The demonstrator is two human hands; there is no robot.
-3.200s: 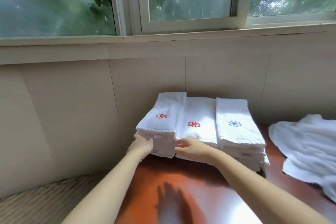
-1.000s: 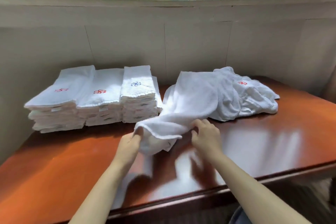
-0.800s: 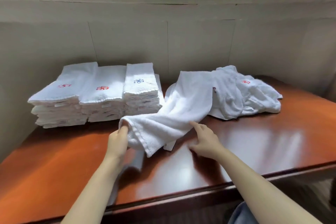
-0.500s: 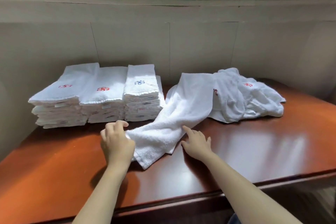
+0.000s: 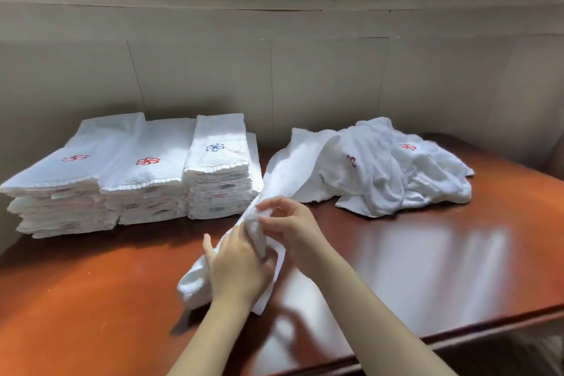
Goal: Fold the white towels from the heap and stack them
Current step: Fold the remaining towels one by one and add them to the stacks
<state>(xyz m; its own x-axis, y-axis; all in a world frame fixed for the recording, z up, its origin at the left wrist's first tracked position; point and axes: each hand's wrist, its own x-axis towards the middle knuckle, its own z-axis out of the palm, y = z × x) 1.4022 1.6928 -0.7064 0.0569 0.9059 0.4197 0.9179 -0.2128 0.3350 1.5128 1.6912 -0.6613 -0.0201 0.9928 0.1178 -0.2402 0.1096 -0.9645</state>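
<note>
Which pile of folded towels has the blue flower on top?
The rightmost stack of folded white towels, nearest the crumpled heap. The middle stack and leftmost stack show red flowers.

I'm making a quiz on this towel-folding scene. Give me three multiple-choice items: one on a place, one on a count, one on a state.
1. Where does the heap lie relative to the folded stacks? A left; B right; C on top.
2. How many folded stacks stand on the table? A two; B five; C three.
3. What are the left hand and right hand doing? A both gripping one towel; B resting flat; C lifting a stack.
Answers: B, the heap lies right of the stacks; C, three stand side by side; A, both hands' fingers curl round it.
</note>
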